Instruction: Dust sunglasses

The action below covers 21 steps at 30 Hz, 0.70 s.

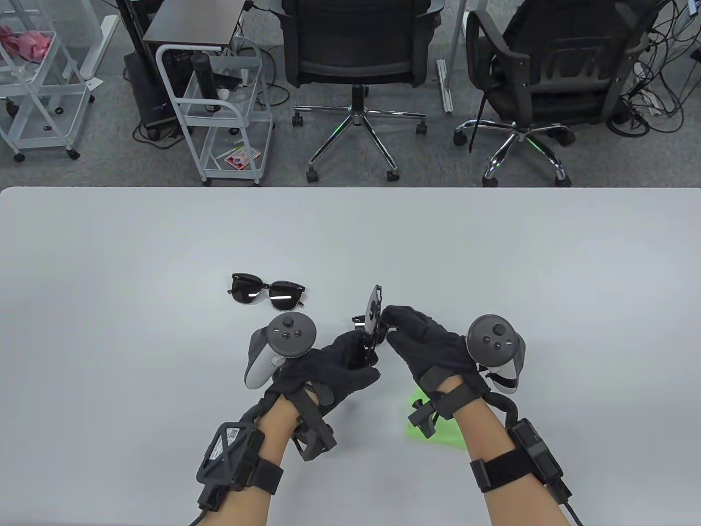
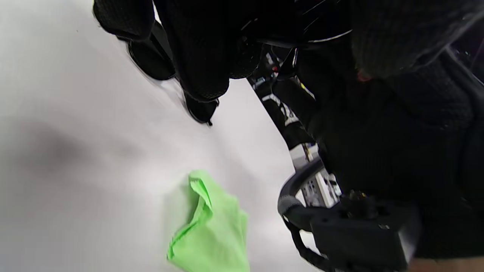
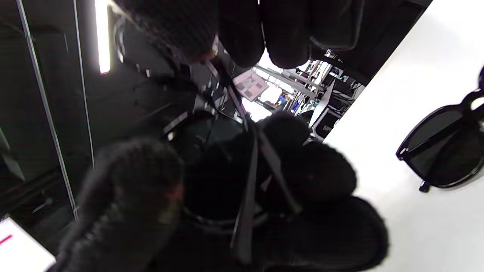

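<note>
We are holding one pair of black sunglasses up between both hands.

Our left hand is gripping them from below while our right hand is pinching the upper edge. A second pair is lying flat on the table, and the green cloth is sitting beneath our right wrist.
</note>
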Available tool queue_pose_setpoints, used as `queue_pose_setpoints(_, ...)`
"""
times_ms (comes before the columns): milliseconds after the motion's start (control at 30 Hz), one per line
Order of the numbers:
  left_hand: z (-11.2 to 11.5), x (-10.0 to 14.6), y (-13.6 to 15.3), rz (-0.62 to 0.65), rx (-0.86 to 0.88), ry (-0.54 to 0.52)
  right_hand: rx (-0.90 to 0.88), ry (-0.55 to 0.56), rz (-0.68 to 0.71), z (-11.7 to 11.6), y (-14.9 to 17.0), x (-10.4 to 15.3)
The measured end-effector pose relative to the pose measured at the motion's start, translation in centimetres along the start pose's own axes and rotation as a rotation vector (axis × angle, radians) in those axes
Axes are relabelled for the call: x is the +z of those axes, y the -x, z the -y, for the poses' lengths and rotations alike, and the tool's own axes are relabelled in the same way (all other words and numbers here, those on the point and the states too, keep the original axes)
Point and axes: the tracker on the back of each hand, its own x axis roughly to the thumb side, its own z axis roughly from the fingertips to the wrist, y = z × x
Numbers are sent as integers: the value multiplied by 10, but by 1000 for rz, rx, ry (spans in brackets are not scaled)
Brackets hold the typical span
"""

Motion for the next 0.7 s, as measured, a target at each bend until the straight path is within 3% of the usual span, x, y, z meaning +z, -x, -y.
queue_pose_setpoints(133,5,-1,-5,16,-37,35,72,14,1,0,-6,1)
queue_pose_setpoints(200,4,0,-6,14,-55,25,55,23,-4,5,-5,1)
queue_pose_setpoints(367,-1,2,-3,-44,-157,-34,238,82,-12,21,-4,4)
queue_pose_setpoints(467,-6,5,-1,-116,-315,-106,433,166,4,29,-8,6)
queue_pose_setpoints(533,-9,6,0,-181,-509,-135,569,218,19,33,-9,8)
queue_pose_setpoints(600,-9,6,0,-208,-604,-146,637,209,33,33,-7,8)
queue_pose_setpoints(700,-6,4,-1,-196,-541,-116,636,219,24,32,-4,7)
